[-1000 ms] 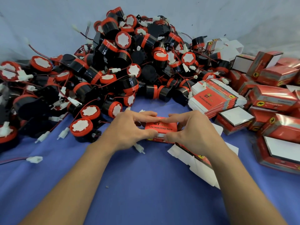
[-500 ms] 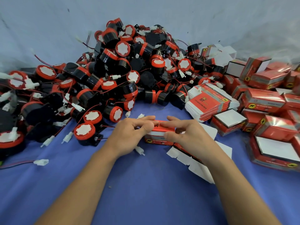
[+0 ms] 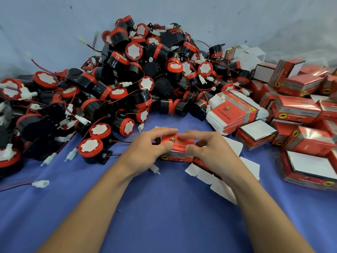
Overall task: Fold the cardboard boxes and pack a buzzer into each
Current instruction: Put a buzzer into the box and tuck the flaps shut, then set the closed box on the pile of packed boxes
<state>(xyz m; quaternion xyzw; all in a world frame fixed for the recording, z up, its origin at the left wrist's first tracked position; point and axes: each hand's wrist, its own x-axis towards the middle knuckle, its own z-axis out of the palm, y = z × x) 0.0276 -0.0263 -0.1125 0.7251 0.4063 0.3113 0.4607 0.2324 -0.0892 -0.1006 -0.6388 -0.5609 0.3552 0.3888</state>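
A small red cardboard box [image 3: 177, 149] stands on the blue cloth at the centre, partly opened into shape. My left hand [image 3: 147, 152] grips its left end, thumb on the front and fingers over the top. My right hand [image 3: 209, 152] grips its right end the same way. A big heap of black and red buzzers [image 3: 135, 84] with red wires and white plugs fills the back left. A stack of flat red box blanks [image 3: 235, 112] lies at the back right. What is inside the held box is hidden.
Folded red boxes [image 3: 299, 110] crowd the right side, some with white panels up. Flat white and red blanks [image 3: 218, 181] lie under my right wrist. A loose white plug [image 3: 40, 183] and a single buzzer [image 3: 91, 149] sit at the left. The blue cloth [image 3: 164, 216] stretches towards me.
The flat box between my hands has been raised and pushed open into a box shape. Both hands stayed in place on its two ends.
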